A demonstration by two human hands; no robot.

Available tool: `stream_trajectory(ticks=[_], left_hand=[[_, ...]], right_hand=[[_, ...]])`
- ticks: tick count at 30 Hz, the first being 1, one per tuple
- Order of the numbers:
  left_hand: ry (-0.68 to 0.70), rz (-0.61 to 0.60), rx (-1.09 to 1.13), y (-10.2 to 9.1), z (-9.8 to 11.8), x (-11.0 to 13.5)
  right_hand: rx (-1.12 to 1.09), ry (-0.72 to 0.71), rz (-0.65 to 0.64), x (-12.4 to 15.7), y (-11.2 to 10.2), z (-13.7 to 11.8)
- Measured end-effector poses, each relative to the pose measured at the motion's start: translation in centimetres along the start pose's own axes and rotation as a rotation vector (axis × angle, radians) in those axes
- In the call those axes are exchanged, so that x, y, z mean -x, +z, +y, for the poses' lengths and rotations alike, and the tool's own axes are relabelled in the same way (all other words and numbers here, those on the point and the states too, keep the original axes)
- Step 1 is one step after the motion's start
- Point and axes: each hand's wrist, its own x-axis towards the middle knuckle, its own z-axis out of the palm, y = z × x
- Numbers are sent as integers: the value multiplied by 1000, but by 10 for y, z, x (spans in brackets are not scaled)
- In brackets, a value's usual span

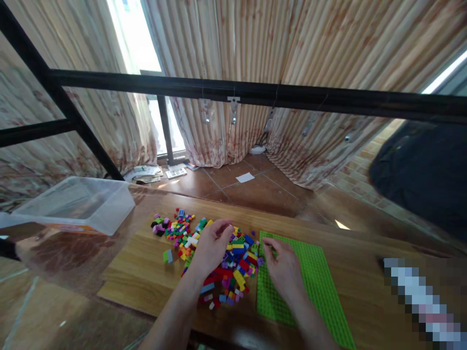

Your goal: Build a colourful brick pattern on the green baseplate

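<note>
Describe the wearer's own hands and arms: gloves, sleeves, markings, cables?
Left hand and right hand are both ungloved. Left forearm and right forearm are bare as far as the frame shows, with no sleeves in view. No watch, bracelet, cable or marking is visible on either; finer detail is too small to tell.

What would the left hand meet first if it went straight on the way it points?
Probably the loose toy building bricks just beyond the left hand, though its height above them is unclear.
</note>
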Motion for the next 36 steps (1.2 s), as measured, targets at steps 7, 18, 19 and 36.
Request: stream_trajectory(ticks=[7, 18, 19, 36], left_hand=[[-12, -14, 2, 0, -3, -1], [-62, 6, 43, 0, 8, -1], [-63, 6, 34, 0, 9, -1], [-57, -6, 0, 2, 9, -2]], right_hand=[[-133, 12, -116, 7, 13, -14], [-162, 77, -14, 3, 3, -15], [-121, 82, -6, 3, 2, -14], [-48, 119, -62, 0, -7, -6]])
